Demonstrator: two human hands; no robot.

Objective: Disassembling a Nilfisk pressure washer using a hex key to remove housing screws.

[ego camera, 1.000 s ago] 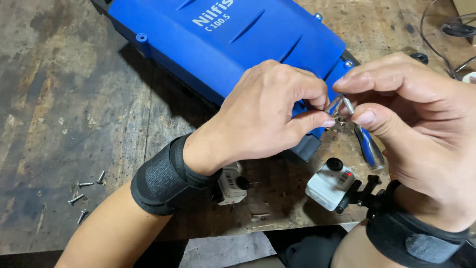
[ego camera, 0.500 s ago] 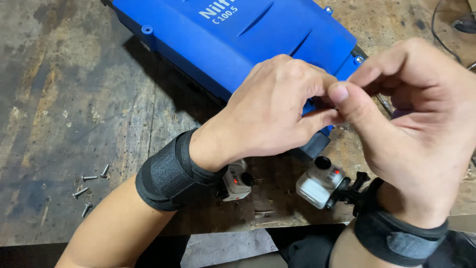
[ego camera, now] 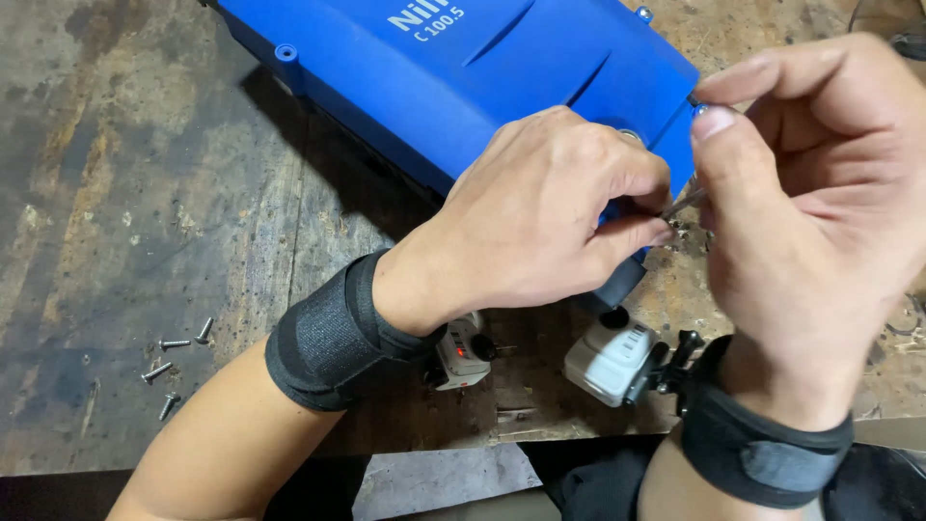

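Two hands are brought tight together at the near corner of a blue plastic casing lying on a worn, stained wooden surface. The left hand is closed in a pinch on a thin metal pin, whose tip is met by the fingers of the right hand, also curled shut around it. Compared with a second ago, the hands are seen closer and higher against the casing's edge, and the blue-handled tool visible then below the right palm is no longer in view. Black wrist straps are worn on both forearms, each carrying a small white camera. Four loose screws are left well apart, near the left forearm.
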